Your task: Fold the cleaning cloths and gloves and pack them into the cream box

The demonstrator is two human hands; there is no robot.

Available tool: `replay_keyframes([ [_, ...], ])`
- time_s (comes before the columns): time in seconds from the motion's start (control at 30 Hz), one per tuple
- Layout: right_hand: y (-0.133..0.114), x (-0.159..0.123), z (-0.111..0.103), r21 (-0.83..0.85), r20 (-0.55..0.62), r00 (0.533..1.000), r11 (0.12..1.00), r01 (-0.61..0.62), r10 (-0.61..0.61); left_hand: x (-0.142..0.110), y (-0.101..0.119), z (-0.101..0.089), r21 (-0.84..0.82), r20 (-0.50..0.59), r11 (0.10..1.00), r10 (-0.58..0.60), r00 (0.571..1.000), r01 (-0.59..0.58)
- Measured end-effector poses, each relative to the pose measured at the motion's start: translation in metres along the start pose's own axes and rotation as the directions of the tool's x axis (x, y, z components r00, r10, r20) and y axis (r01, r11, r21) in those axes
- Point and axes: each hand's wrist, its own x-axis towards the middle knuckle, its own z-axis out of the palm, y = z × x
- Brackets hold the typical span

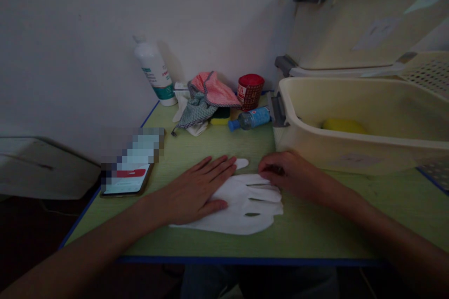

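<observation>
A white glove (242, 205) lies flat on the green table, its fingers pointing right with narrow gaps between them. My left hand (199, 189) rests palm down on the glove's cuff and back, fingers stretched out; the glove's thumb sticks out beyond its fingertips. At the upper glove fingertip, my right hand (286, 170) is curled in a pinch with the glove's tip at its thumb and fingers. Its palm side is partly hidden.
A phone (135, 163) lies at left. Behind are a white pump bottle (154, 72), pink cloth (215, 88), grey cloth (197, 111), sponge (220, 117), red-lidded canister (250, 92) and blue-capped bottle (254, 118). A cream bin (326, 152) with a yellow item (343, 125) stands right.
</observation>
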Motion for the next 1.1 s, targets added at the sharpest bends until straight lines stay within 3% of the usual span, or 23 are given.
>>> replay_keyframes([
  [0.17,-0.004,-0.004,-0.004,-0.185,0.036,0.999,0.982,0.036,-0.03,0.0,-0.001,0.0,0.007,-0.013,1.0,0.009,1.0,-0.009],
  [0.47,-0.001,-0.009,0.003,-0.41,-0.052,0.999,0.912,-0.029,0.009,0.0,-0.001,-0.001,0.016,-0.002,1.0,0.008,1.0,-0.008],
  [0.87,0.001,-0.01,0.0,-0.371,0.007,1.0,0.929,0.009,-0.006,0.0,-0.002,0.002,0.024,-0.016,1.0,0.007,1.0,-0.007],
  [1.1,0.004,-0.012,0.007,-0.472,-0.024,0.991,0.875,0.104,-0.131,0.0,-0.001,0.0,0.011,-0.017,1.0,0.012,1.0,-0.012],
])
